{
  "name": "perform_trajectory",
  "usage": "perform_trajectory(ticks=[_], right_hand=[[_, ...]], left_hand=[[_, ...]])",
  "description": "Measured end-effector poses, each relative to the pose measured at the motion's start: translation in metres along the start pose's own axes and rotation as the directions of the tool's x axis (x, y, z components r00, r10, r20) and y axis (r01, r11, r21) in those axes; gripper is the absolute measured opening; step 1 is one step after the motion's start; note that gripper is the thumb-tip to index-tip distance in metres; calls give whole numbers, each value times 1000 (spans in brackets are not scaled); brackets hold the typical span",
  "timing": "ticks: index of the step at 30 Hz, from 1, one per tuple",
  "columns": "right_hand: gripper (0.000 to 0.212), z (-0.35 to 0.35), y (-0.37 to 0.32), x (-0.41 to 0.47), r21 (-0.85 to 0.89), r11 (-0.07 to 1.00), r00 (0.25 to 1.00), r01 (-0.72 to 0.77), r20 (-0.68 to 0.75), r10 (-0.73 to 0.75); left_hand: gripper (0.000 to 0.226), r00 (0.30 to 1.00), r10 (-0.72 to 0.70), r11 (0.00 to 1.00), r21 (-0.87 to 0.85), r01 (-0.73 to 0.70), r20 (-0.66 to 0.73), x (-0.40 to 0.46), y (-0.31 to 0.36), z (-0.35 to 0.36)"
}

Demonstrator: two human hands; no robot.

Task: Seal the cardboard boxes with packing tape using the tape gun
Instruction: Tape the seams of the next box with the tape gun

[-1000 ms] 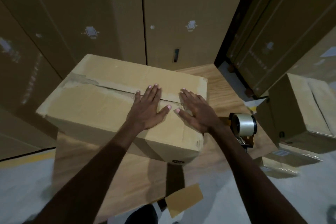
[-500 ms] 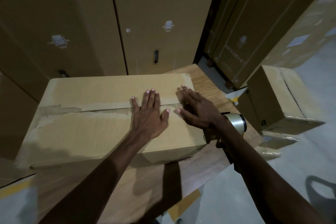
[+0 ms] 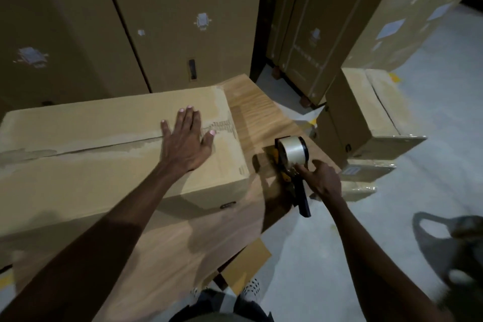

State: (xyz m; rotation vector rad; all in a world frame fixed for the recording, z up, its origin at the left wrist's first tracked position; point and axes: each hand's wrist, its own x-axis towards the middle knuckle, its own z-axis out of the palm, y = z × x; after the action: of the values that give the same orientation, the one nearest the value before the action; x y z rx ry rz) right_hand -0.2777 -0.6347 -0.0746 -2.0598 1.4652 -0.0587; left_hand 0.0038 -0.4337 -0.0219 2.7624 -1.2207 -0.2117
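**Head view: right hand goes to the tape gun**

Head camera, nearest first: the right hand (image 3: 322, 179), off the box since half a second ago, curls at the black-handled tape gun with its clear glossy roll (image 3: 292, 158) on the grained wooden table (image 3: 257, 115); whether it grips is unclear. The left hand (image 3: 185, 142), fingers spread, still presses flat on the long matte cardboard box (image 3: 86, 165) across its closed flap seam. Farther right stands a smaller brown carton (image 3: 366, 112).

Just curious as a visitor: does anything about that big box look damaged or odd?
Yes. The cardboard box has torn, peeled patches along its centre seam, like old tape ripped off. Its flaps are untaped there, under the left hand.
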Motion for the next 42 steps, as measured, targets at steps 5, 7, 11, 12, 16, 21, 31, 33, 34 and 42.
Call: perform_trajectory(ticks=[5,7,11,12,16,21,31,33,34,42], right_hand=[[77,33,39,14,87,991,978,-100,194,81],[75,45,45,20,176,976,977,-131,189,98],[41,64,58,30,315,931,959,-185,265,101],[33,68,60,32,336,926,960,-171,269,79],[31,72,55,36,422,885,957,-196,281,78],[30,73,51,42,430,878,963,-210,248,109],[14,11,13,1,629,720,931,-294,357,69],[14,-6,-2,-7,688,649,920,-325,390,47],[13,-14,-11,-11,713,617,918,-333,393,42],[9,-52,-83,-49,825,503,940,-258,335,-66]], left_hand=[[70,999,-38,999,-23,38,-26,-3,4,3],[69,998,-55,998,-23,54,-30,-4,5,3],[68,997,-63,998,-16,62,-44,-4,6,3],[68,997,-64,998,-12,64,-48,-4,6,3],[68,996,-66,998,-6,65,-67,-3,4,5],[67,995,-66,998,-18,65,-78,-5,6,5],[68,994,-56,996,-72,49,-91,-2,2,6],[67,996,-68,991,-117,61,-61,-1,3,3],[67,996,-75,988,-141,67,-48,1,5,0],[60,986,48,765,-628,-139,-161,13,57,-27]])
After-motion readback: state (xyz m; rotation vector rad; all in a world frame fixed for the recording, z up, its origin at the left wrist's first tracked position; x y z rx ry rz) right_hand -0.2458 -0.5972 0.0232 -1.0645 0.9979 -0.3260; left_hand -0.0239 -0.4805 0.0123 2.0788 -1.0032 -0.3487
